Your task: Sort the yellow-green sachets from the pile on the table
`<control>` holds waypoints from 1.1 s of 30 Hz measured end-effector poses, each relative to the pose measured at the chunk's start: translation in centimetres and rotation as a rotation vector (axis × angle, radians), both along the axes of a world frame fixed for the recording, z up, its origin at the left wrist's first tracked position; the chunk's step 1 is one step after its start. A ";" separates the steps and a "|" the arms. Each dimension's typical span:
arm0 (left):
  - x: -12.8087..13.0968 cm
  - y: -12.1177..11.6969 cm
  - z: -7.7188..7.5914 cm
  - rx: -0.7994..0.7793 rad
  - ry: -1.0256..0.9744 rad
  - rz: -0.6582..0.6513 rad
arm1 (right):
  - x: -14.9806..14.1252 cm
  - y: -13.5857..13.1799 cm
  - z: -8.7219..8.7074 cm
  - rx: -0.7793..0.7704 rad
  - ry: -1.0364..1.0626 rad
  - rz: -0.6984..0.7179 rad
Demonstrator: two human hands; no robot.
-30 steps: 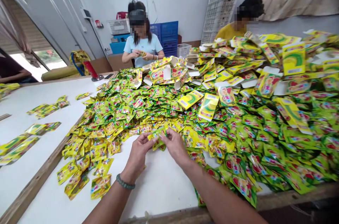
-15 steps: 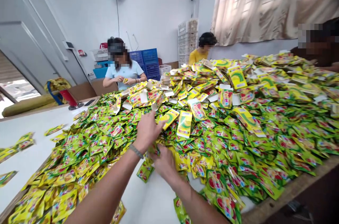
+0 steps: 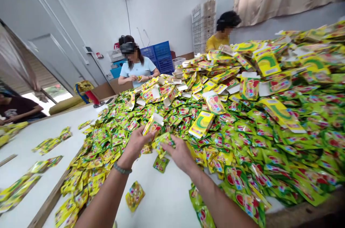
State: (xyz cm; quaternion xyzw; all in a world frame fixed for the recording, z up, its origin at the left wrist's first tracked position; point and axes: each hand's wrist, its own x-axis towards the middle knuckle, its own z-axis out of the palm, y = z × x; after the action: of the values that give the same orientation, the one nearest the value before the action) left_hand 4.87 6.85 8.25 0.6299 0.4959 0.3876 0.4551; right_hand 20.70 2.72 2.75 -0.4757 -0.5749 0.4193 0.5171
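Note:
My left hand (image 3: 136,145) is closed around a small yellow box (image 3: 154,123), whose white end flap stands open at the top. Close beside it, my right hand (image 3: 180,150) grips green-and-yellow candy packets (image 3: 163,141); how many is hidden by the fingers. Below the hands, a green packet (image 3: 161,164) lies on the white table, and a yellow packet (image 3: 135,196) rests nearer to me. Just past my right hand, a yellow box (image 3: 202,124) lies flat on the heap of green packets (image 3: 242,149).
More open-flapped boxes (image 3: 215,102) are piled at the back of the heap. A wooden strip (image 3: 51,199) edges the table at left, with packets (image 3: 52,145) in rows beyond it. Co-workers (image 3: 138,68) sit across the table and at far left. Blue crates (image 3: 163,57) stand behind.
My left hand has taken a yellow box from the heap and brought it toward me. My right hand has lifted packets up beside it. The view has turned left.

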 end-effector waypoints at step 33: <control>-3.2 -6.1 -8.4 -0.276 -0.321 0.019 | -0.8 0.7 -1.7 0.061 -0.217 -0.025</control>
State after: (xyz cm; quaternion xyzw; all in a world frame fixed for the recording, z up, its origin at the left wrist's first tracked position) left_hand 1.62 0.71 -0.15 0.4870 0.4713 0.4158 0.6065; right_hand 19.92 3.39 1.02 -0.5095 -0.6341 0.3411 0.4711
